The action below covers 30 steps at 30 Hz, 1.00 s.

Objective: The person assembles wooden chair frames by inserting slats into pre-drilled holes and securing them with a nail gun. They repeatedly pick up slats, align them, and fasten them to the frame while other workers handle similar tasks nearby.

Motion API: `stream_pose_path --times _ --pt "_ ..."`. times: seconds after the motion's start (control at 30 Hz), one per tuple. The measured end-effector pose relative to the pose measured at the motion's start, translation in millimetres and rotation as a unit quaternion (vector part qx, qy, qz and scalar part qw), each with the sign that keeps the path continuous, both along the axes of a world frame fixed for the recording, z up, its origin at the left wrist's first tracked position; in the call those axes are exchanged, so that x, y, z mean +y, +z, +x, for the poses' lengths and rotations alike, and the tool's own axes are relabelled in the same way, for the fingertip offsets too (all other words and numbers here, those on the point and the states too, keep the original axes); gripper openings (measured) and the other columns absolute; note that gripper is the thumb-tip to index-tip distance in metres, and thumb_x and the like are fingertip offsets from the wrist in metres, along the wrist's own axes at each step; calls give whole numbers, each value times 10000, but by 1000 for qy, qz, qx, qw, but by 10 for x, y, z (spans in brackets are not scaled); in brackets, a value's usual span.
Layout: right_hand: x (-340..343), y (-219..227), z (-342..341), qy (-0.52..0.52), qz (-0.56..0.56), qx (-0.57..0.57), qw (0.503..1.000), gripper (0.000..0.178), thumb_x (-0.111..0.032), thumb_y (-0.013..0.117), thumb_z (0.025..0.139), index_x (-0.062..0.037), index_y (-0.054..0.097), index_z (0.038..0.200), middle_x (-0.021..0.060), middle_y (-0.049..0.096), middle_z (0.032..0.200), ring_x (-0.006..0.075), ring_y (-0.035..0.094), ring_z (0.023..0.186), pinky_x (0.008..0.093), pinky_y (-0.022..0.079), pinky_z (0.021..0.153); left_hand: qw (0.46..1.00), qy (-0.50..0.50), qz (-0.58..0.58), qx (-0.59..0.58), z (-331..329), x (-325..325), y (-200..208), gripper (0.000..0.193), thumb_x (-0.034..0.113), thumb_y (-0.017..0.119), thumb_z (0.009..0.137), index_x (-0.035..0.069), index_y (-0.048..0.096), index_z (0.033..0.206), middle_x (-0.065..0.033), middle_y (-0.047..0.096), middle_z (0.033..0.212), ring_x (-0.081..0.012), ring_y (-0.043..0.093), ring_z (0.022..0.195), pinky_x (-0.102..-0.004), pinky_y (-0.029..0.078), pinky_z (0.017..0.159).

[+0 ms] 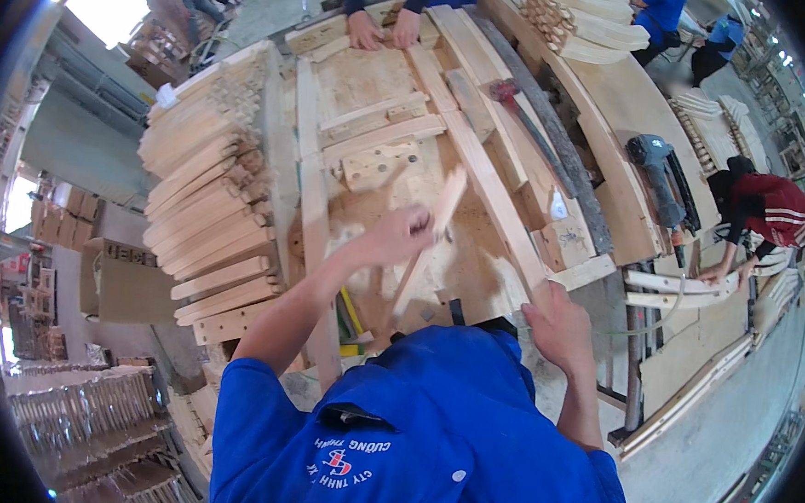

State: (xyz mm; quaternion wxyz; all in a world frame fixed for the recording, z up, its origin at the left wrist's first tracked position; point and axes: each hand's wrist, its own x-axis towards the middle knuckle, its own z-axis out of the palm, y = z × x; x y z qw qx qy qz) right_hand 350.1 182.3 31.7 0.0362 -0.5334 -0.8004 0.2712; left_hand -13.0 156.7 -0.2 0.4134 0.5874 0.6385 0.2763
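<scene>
1. A busy workshop with a grey concrete floor point(722, 446) surrounds a pale plywood work surface point(474, 279); a tall stack of curved, pale wooden slats point(211, 217) stands along its left side.

2. On the surface lie long, straight, pale wooden rails, one on the left point(314, 209) and one on the right point(489, 192), with shorter crosspieces between them near the far end. A red-headed hammer point(504, 92) rests beyond the right rail.

3. The left hand point(404, 233) is raised over the middle of the work, blurred, its fingers curled beside a short, narrow strip of pale wood point(450, 199). It seems clamped on the strip, but the blur keeps me from telling how firmly, or whether the slanting piece below belongs to it.

4. The right hand point(559, 327) is closed around the near end of the right rail.

5. The strip looks light and stiff, easily managed one-handed; a pinch near its middle should balance it. Its dry, bare faces should grip well, though the edges may splinter.

6. The rail is probably heavier and rigid; holding its end steers it, while its length would swing unless supported farther along.
</scene>
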Motion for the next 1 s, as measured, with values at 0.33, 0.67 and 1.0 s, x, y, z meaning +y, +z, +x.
stream_pose_path --times 0.33,0.67,1.0 --pt "-21 -88 104 7 6 33 999 518 -397 704 999 -44 584 1359 320 746 1018 553 701 1000 624 541 872 804 285 48 -519 -545 691 768 300 293 524 1114 -3 563 1143 -86 641 932 -147 622 717 -276 543 584" --pt "-74 -11 65 2 9 41 999 530 -335 737 978 -19 579 1374 324 744 1051 545 703 1023 611 543 888 728 284 15 -624 -805 736 394 292 280 499 1119 -4 505 1184 -104 609 908 -148 597 687 -275 544 551" --pt "-69 -91 99 3 33 20 999 563 -323 732 988 2 565 1416 338 736 1092 546 703 1035 602 550 894 849 249 -12 -467 -326 452 721 366 335 618 1116 -19 594 1202 -153 686 984 -233 716 799 -368 639 650"
